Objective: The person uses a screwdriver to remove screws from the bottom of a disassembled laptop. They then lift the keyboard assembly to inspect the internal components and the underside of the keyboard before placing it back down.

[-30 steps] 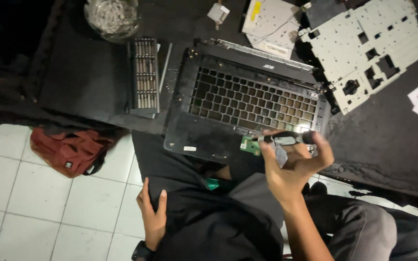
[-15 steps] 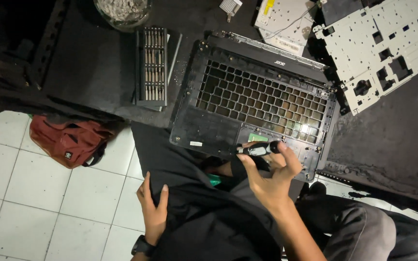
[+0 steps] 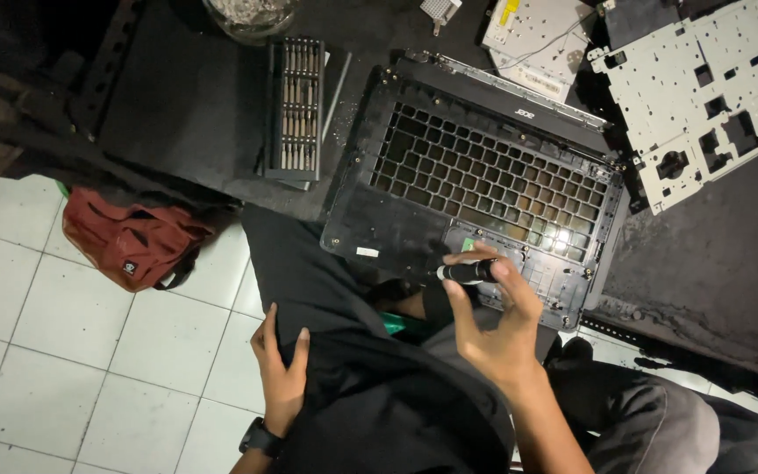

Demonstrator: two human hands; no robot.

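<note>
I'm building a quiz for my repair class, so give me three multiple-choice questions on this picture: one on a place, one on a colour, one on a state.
1. Where does the screwdriver bit set lie?
A. left of the laptop keyboard frame
B. on the white floor tiles
C. on the metal bracket plate

2. What colour is the bag on the floor?
A. blue
B. red
C. yellow

3. What is the right hand doing?
A. resting flat and empty
B. holding a black screwdriver at the frame's near edge
C. gripping the bag

Answers: 1 A, the set sits on the dark mat beside the frame's left side. 2 B, the bag is dark red. 3 B, thumb and fingers pinch the screwdriver, while the left hand rests on the lap.
</note>
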